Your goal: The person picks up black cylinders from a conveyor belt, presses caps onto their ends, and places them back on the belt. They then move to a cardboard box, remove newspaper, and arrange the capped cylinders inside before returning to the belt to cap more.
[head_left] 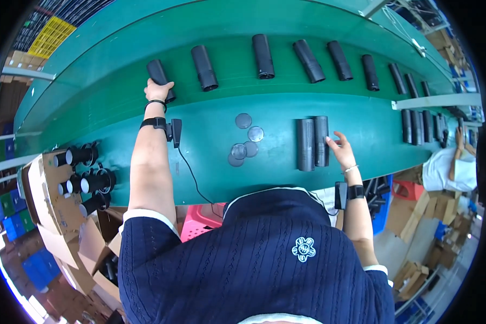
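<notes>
Gripping step, I judge: my left hand [157, 90] around a black tube [156, 69] at ten o'clock, right hand [341, 152] half-open against another tube [321, 141] at three; lifting calls for firmness.

The tube [156, 70] in my left hand [159, 90] is black, smooth and cylindrical. It lies lengthwise on the darker green strip, slanted so that its far end points away and to my left; my hand covers part of its nearer half, and the near end shows past my fingers. The second tube [321, 141], also black and cylindrical, lies on the green surface [210, 135], pointing almost straight away from me, its right side at the fingertips of my right hand [340, 149].
</notes>
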`<state>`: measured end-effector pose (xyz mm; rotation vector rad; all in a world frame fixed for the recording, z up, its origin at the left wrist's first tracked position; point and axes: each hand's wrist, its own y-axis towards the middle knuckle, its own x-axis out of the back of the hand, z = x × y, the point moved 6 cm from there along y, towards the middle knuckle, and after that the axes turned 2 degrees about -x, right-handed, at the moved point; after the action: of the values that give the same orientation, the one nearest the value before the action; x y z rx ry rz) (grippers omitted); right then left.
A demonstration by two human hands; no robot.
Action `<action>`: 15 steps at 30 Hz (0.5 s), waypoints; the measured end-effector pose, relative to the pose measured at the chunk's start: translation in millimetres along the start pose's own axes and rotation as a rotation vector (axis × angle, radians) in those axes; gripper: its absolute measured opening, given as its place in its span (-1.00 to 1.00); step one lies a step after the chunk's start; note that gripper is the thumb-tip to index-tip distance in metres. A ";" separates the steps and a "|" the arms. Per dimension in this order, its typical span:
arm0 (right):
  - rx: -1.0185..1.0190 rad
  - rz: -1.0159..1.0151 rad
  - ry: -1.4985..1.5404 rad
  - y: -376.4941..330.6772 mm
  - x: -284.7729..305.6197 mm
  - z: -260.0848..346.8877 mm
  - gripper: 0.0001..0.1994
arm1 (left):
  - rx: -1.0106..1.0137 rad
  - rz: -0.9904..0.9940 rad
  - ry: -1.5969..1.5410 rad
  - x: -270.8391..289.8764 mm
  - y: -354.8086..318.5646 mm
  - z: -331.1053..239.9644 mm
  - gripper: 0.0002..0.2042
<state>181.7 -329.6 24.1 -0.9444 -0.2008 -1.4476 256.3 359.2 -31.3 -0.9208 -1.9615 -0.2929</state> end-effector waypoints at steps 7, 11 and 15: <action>0.002 0.145 0.216 -1.0 -15.4 -12.8 -0.30 | -0.190 -0.348 0.121 15.4 -73.8 -73.0 -0.32; 0.293 0.129 0.280 -26.4 19.2 35.2 -0.31 | -0.412 0.468 -0.582 -25.7 -181.3 -119.1 -0.75; 0.379 0.426 0.341 -80.4 -17.2 120.0 -0.29 | -0.493 1.023 -0.754 -35.4 -334.3 -182.8 -0.43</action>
<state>156.5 -226.8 124.0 -0.3907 -0.0152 -1.1003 148.7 13.2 91.7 -2.4759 -1.7511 0.2243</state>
